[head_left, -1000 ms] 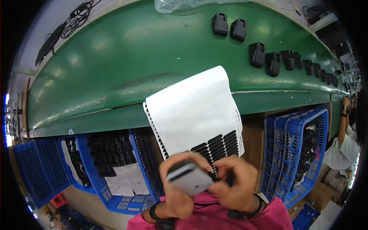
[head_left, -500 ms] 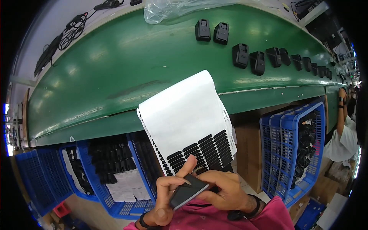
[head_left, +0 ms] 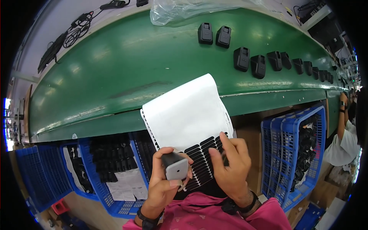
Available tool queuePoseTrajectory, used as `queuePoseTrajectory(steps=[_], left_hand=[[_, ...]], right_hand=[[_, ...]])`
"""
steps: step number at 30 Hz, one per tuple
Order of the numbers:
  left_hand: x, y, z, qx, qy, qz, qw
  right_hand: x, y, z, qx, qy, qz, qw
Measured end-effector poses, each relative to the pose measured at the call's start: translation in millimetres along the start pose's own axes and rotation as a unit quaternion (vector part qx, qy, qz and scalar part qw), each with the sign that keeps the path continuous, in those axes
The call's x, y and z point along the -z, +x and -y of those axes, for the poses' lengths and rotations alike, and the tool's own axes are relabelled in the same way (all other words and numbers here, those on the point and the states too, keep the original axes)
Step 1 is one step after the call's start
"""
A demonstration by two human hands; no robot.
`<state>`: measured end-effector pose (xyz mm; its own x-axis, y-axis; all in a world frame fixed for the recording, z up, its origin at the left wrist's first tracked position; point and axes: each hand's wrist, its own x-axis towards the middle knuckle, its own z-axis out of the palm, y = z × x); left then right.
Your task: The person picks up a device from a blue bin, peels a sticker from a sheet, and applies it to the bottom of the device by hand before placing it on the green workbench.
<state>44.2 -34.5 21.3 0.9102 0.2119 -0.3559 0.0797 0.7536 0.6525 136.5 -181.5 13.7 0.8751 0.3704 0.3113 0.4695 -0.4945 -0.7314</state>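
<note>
My left hand [head_left: 159,191] is wrapped round a small box-shaped device [head_left: 177,171] with black sides and a pale grey end. That end faces up and has a small dark hole in it. A white sheet of stickers [head_left: 184,111] hangs over the bench's front edge, its far part curled back. Rows of narrow black rounded stickers [head_left: 199,163] cover its near part. Over the right side of these rows is my right hand [head_left: 233,163], thumb and forefinger apart, with nothing visible between them. Whether its fingertips touch the sheet I cannot tell.
Several black plastic units [head_left: 242,59] stand in a line along the green bench [head_left: 126,65]. Blue crates [head_left: 293,153] with black parts stand below it on both sides. Clear plastic film [head_left: 184,11] and black cables [head_left: 78,30] lie at the back. Another person's arm [head_left: 341,119] shows far right.
My right hand has left the device and moved up and right over the stickers. In my left hand the device has been turned, so its pale end now shows.
</note>
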Motion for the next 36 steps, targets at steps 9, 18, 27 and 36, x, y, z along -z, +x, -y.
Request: queuePoseTrajectory(steps=[9, 18, 27, 36], left_hand=[[12, 16, -2, 0.043, -0.213, 0.042, 0.975], [12, 21, -4, 0.047, -0.219, 0.021, 0.974], [0, 14, 1, 0.001, -0.107, 0.047, 0.993], [-9, 2, -4, -0.078, 0.171, 0.086, 0.978]], right_hand=[[-18, -3, -3, -0.039, -0.039, 0.013, 0.998], [-13, -3, -6, -0.119, 0.170, -0.003, 0.978], [14, 6, 31, -0.254, 0.479, 0.019, 0.840], [18, 14, 47, -0.274, 0.486, 0.113, 0.823]])
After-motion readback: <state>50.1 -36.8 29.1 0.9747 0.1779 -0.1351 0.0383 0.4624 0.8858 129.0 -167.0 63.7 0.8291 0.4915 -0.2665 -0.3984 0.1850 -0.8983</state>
